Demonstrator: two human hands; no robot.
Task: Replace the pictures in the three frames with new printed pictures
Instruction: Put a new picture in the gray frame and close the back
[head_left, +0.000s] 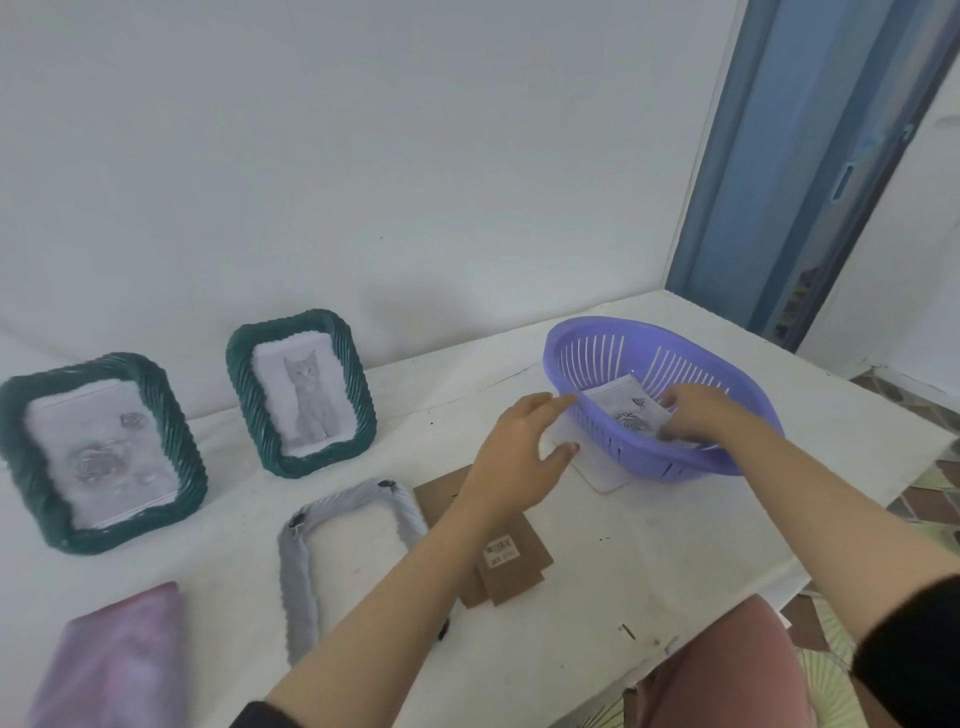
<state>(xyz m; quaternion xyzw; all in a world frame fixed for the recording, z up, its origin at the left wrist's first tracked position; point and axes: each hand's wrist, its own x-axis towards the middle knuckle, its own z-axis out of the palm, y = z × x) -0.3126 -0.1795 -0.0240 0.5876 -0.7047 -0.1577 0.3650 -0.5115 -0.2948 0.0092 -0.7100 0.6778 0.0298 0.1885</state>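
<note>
Two dark green frames stand at the back left: one (98, 452) shows a rose print, the other (301, 392) a cat print. A grey frame (343, 551) lies face down in front, with no backing in it. Its brown backing board (511, 566) lies beside it under my left forearm. My right hand (696, 413) is inside the purple basket (613, 436), fingers closed on a printed picture (621, 410) of a rose and butterfly. My left hand (519, 452) hovers open just left of the basket, above a clear pane (597, 470) lying on the table.
A pink plastic bag (114, 665) lies at the front left. The white table's right edge (831, 566) runs close to the basket, with patterned floor beyond. A blue door frame (810, 171) stands at the back right. A small dark bit (628, 631) lies near the front edge.
</note>
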